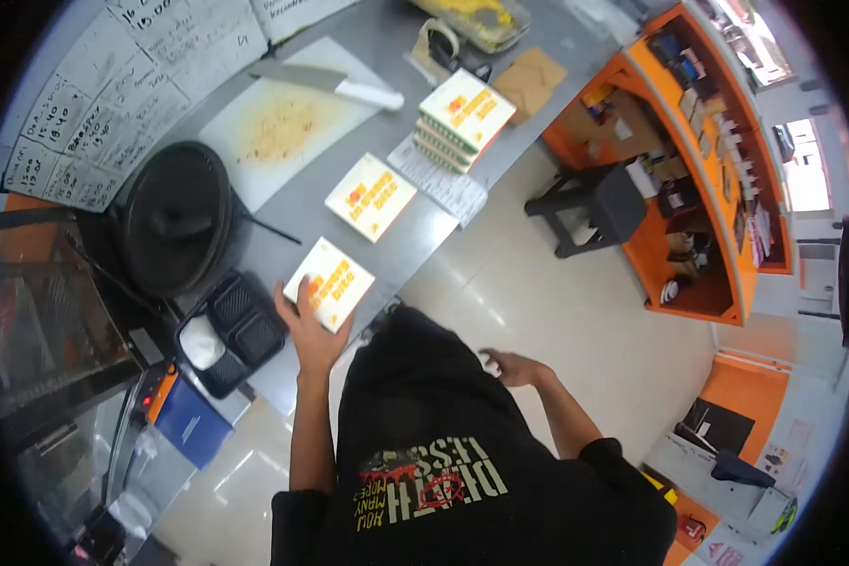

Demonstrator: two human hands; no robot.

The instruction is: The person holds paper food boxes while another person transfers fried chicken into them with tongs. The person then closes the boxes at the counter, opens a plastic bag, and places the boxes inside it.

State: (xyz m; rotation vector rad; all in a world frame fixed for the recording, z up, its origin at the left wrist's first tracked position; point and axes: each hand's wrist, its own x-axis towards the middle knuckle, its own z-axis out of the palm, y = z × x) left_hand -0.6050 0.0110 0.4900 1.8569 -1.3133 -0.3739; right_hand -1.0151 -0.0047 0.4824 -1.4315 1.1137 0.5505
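Observation:
My left hand (315, 330) grips a small white cardboard food box (338, 288) with orange and yellow lettering, its fingers on the lid and along the sides. A second matching box (372, 198) sits on the metal counter just beyond it. Farther along, a stack of several such boxes (467, 115) stands partly on a printed paper slip (441, 184). Off the counter, beside my body, my right hand (516, 367) is open with loosely bent fingers and holds nothing.
A black tray (272, 321) with compartments and a black round lid (176, 219) are on the left. A knife (368, 93) lies on the stained white cutting board (335, 132). At the back are a tape dispenser (434, 52) and a food container (486, 21). A black stool (606, 206) stands right.

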